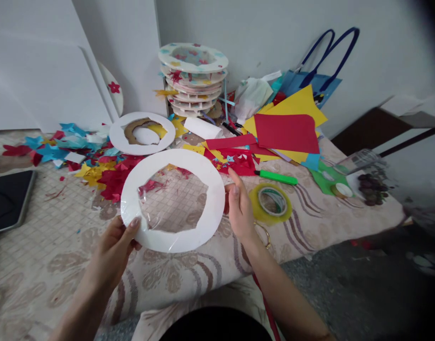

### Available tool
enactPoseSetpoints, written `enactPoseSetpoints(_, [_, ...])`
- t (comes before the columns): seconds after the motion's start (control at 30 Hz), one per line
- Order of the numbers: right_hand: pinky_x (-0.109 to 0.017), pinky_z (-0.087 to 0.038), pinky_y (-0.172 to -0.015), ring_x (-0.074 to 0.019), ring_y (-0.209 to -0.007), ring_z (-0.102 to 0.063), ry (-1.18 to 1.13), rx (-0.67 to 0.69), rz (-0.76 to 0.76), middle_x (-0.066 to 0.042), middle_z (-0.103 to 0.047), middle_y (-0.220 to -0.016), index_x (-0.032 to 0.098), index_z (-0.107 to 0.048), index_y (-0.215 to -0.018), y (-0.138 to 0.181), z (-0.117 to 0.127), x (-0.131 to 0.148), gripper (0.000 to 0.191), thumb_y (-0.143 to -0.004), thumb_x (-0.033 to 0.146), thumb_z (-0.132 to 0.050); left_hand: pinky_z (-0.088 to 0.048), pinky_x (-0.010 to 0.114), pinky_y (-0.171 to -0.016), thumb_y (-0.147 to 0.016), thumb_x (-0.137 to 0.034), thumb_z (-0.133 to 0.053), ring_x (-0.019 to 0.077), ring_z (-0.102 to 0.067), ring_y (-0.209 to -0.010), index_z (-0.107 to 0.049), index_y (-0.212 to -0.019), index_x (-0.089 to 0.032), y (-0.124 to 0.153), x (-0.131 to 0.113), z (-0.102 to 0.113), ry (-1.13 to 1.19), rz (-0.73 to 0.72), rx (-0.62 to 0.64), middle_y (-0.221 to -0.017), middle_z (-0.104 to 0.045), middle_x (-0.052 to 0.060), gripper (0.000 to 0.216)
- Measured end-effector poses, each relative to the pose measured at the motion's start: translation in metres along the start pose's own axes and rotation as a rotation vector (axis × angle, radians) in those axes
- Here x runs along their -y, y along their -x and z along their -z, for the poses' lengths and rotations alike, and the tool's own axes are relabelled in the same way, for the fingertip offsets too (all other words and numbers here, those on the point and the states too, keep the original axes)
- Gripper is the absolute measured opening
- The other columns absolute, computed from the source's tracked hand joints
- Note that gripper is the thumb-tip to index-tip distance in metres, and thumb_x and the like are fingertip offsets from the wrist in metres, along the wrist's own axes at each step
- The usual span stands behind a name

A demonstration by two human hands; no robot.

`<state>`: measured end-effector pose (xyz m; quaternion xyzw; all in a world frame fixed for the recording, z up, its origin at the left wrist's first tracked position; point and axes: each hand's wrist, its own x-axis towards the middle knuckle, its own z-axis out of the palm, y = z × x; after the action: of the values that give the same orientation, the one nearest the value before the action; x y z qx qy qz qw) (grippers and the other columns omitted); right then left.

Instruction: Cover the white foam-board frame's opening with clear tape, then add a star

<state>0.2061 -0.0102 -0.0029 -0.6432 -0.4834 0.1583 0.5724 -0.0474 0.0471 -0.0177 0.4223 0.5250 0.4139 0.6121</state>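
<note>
I hold a white paper ring (pixel 206 187) with clear film stretched over its cut-out middle, above a patterned cloth. My left hand (pixel 114 248) pinches the ring's lower left edge, thumb on top. My right hand (pixel 240 208) grips the ring's right edge, fingers behind it. A bangle sits on my right wrist. Behind the ring lies a second white ring (pixel 141 132) with brown card in its hole.
A stack of decorated rings (pixel 192 78) stands at the back. Red and yellow paper sheets (pixel 284 132), coloured scraps (pixel 96 166), a green marker (pixel 276 177), a tape roll (pixel 271 202), a tablet (pixel 7 199) and a blue bag (pixel 309 80) surround me.
</note>
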Motion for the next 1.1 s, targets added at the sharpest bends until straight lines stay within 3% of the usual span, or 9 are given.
enactPoseSetpoints(0.13, [-0.035,-0.046,-0.092,-0.0219,-0.112,-0.059,-0.007,-0.046,0.022,-0.008,-0.066,-0.122,0.021,-0.061,-0.123,-0.006,-0.002,0.000,0.038,-0.098,0.042,-0.042,-0.037,0.017,-0.044,-0.072,-0.051,-0.076,0.0085,-0.047,-0.052,-0.060,-0.091,-0.018,0.000,0.000,-0.006,-0.042,-0.035,0.050,-0.064,-0.059,-0.004,0.041])
enactPoseSetpoints(0.2, [-0.031,-0.049,-0.076,-0.0203,-0.089,-0.063,-0.055,-0.043,-0.092,-0.006,-0.070,-0.097,0.019,-0.066,-0.106,-0.004,-0.003,-0.007,0.035,-0.094,0.047,-0.048,-0.035,0.017,-0.044,-0.073,-0.050,-0.075,0.0085,-0.046,-0.051,-0.061,-0.091,-0.017,-0.002,-0.002,-0.008,-0.058,-0.053,0.064,-0.064,-0.060,-0.003,0.040])
enactPoseSetpoints(0.3, [-0.024,-0.037,-0.048,-0.0127,-0.055,-0.048,-0.183,0.009,-0.317,0.002,-0.055,-0.060,0.017,-0.064,-0.079,-0.001,-0.001,-0.019,0.040,-0.085,0.056,-0.059,-0.037,0.019,-0.046,-0.074,-0.052,-0.074,0.0091,-0.048,-0.053,-0.063,-0.087,-0.016,-0.006,-0.007,-0.010,-0.039,-0.059,0.066,-0.066,-0.061,-0.002,0.040])
enactPoseSetpoints(0.43, [-0.022,-0.033,-0.046,-0.0102,-0.053,-0.043,-0.293,-0.225,-0.393,0.004,-0.050,-0.059,0.017,-0.059,-0.075,-0.003,0.006,-0.028,0.043,-0.079,0.060,-0.064,-0.047,0.023,-0.061,-0.084,-0.055,-0.061,0.0167,-0.063,-0.083,-0.066,-0.104,-0.018,-0.002,-0.012,-0.013,-0.019,-0.105,0.026,-0.097,-0.070,0.006,0.043])
enactPoseSetpoints(0.53, [-0.022,-0.037,-0.049,-0.0109,-0.057,-0.047,-0.368,-0.382,-0.390,0.003,-0.053,-0.064,0.018,-0.059,-0.079,-0.005,0.009,-0.026,0.043,-0.077,0.060,-0.065,-0.049,0.030,-0.082,-0.092,-0.049,-0.053,0.0217,-0.061,-0.110,-0.062,-0.118,-0.023,0.017,-0.008,-0.023,-0.129,-0.263,-0.123,-0.121,-0.066,0.008,0.038])
enactPoseSetpoints(0.6, [-0.021,-0.036,-0.046,-0.0100,-0.054,-0.045,-0.414,-0.403,-0.404,0.004,-0.052,-0.063,0.018,-0.058,-0.079,-0.004,0.009,-0.023,0.042,-0.077,0.060,-0.066,-0.046,0.035,-0.095,-0.095,-0.042,-0.049,0.0236,-0.054,-0.123,-0.059,-0.124,-0.026,0.035,-0.001,-0.033,-0.219,-0.368,-0.208,-0.132,-0.061,0.007,0.035])
enactPoseSetpoints(0.87, [-0.022,-0.040,-0.049,-0.0111,-0.056,-0.052,-0.483,-0.448,-0.386,0.003,-0.058,-0.069,0.019,-0.061,-0.089,0.010,-0.002,-0.013,0.036,-0.081,0.055,-0.064,-0.017,0.051,-0.119,-0.095,-0.020,-0.043,0.0278,-0.015,-0.149,-0.016,-0.155,-0.029,0.069,0.031,-0.085,-0.597,-0.799,-0.143,-0.162,-0.022,0.007,0.066])
enactPoseSetpoints(0.97, [-0.026,-0.048,-0.059,-0.0156,-0.071,-0.061,-0.488,-0.477,-0.386,-0.002,-0.064,-0.082,0.019,-0.062,-0.094,0.016,-0.005,-0.011,0.036,-0.083,0.053,-0.062,-0.004,0.059,-0.119,-0.094,-0.021,-0.047,0.0313,0.007,-0.150,0.000,-0.156,-0.026,0.067,0.036,-0.100,-0.703,-0.852,-0.103,-0.165,0.002,0.006,0.078])
enactPoseSetpoints(1.1, [-0.027,-0.050,-0.061,-0.0161,-0.076,-0.063,-0.500,-0.485,-0.403,-0.003,-0.066,-0.088,0.020,-0.062,-0.097,0.024,-0.008,-0.004,0.034,-0.085,0.052,-0.061,0.000,0.065,-0.116,-0.093,-0.025,-0.049,0.0343,0.015,-0.148,0.010,-0.155,-0.024,0.061,0.038,-0.115,-0.749,-0.799,-0.091,-0.163,0.013,0.008,0.086])
